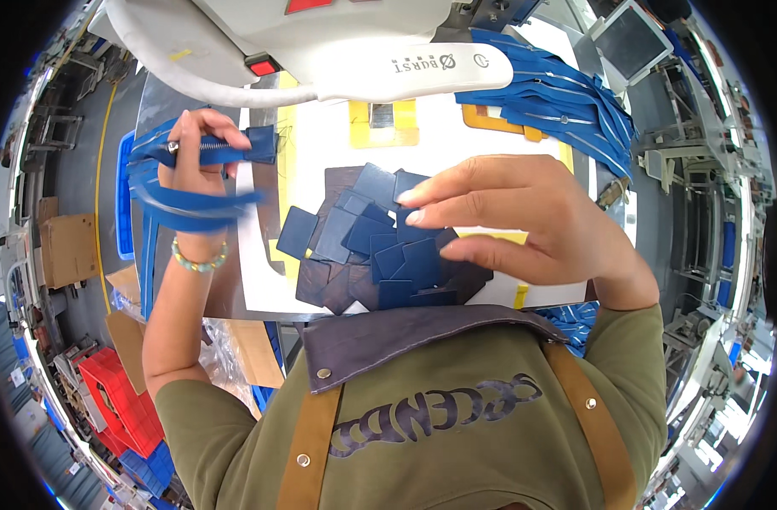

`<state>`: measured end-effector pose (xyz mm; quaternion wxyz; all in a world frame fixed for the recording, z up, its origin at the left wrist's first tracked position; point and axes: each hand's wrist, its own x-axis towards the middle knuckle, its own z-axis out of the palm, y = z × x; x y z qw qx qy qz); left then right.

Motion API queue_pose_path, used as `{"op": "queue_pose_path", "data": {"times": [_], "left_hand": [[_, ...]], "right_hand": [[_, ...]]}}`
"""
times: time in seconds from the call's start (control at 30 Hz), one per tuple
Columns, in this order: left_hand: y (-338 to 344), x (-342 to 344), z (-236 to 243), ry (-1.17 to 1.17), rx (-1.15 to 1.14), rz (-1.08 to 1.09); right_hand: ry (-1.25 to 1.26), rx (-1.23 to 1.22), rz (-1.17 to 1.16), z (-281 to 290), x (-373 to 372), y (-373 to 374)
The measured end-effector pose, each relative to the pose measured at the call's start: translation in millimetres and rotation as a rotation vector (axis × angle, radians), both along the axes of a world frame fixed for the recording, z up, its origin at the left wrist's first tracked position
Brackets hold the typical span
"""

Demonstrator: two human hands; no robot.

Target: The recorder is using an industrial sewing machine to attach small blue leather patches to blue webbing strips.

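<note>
My left hand (195, 170), with a beaded bracelet at its wrist, is closed around a blue zipper tape (227, 153) at the left of the worktable. A square blue end piece sticks out from its right side, and a blurred loop of tape hangs by the wrist. Over the middle of the table my right hand (524, 217) has its fingers apart. Its fingertips are at the right edge of a loose pile of dark blue patches (367, 236); whether they touch one, I cannot tell. The patches lie on a dark brown sheet (320, 285).
A white machine arm (414, 72) reaches across the far side, above a plate with yellow tape (384, 134). Many blue zipper tapes (567, 110) are heaped at the far right. A blue bin (125, 204) and a red crate (121, 399) stand left of the table.
</note>
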<state>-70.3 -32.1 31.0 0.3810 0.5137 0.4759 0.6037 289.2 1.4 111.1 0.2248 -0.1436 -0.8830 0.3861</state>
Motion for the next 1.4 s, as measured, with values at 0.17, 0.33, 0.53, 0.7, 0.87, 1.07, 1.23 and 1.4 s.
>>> {"op": "queue_pose_path", "data": {"times": [0.17,0.33,0.53,0.7,0.87,1.07,1.23,1.4], "left_hand": [[-5.0,-17.6,-12.1,-0.215,-0.227,-0.09],[-6.6,6.1,12.6,-0.53,-0.158,-0.419],[-0.7,16.1,6.2,-0.648,-0.14,-0.581],[5.1,25.4,-10.7,-0.612,-0.319,-0.367],[10.5,-9.9,-20.2,-0.607,-0.199,-0.313],[9.2,-127.2,-29.5,-0.481,-0.146,0.073],[-4.9,-244.9,-45.9,-0.649,-0.101,0.495],[-34.5,-279.6,-48.2,0.135,0.072,1.16]], "right_hand": [[-0.221,0.257,-0.1,-25.2,1.0,11.2],[-0.12,0.433,-0.111,-68.3,-28.0,28.1],[-0.108,0.219,-0.035,-67.2,-40.0,54.3],[-0.246,0.528,-0.331,-62.3,-20.7,63.8],[-0.217,0.512,-0.251,-56.6,-25.1,45.4],[-0.205,0.408,-0.167,-50.8,-12.2,39.2],[-0.234,0.403,-0.111,-45.8,2.9,33.1],[-0.301,0.262,-0.005,-42.0,1.5,22.2]]}}
